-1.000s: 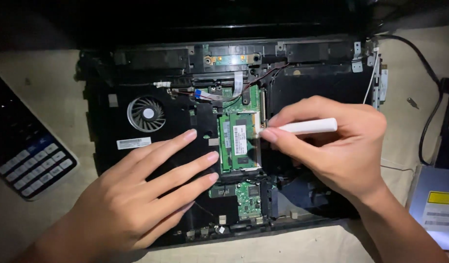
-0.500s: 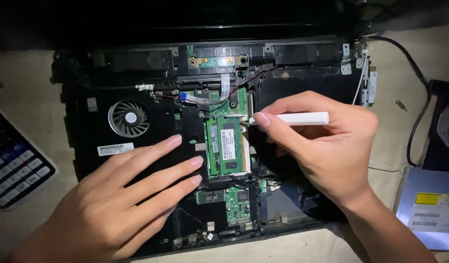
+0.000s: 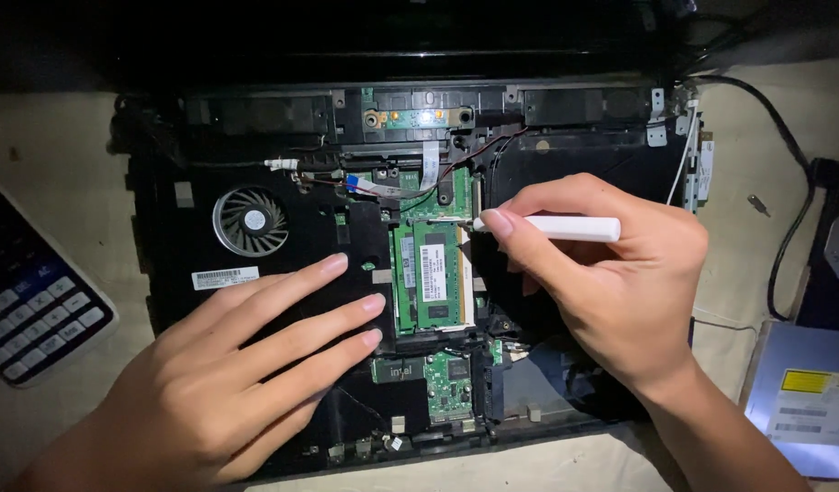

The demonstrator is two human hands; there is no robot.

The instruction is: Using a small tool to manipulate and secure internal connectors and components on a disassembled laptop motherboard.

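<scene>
Right hand (image 3: 620, 292) grips a white tool (image 3: 556, 228), tip at the memory module's (image 3: 430, 287) upper right corner, where light, steady prying seems wise; left hand (image 3: 228, 383), fingers extended, braces the laptop (image 3: 164, 237) left of the module.

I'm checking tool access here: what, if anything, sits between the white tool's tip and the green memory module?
Nothing visible does. The white tool in the right hand has its tip at the green memory module's top right corner.
</scene>
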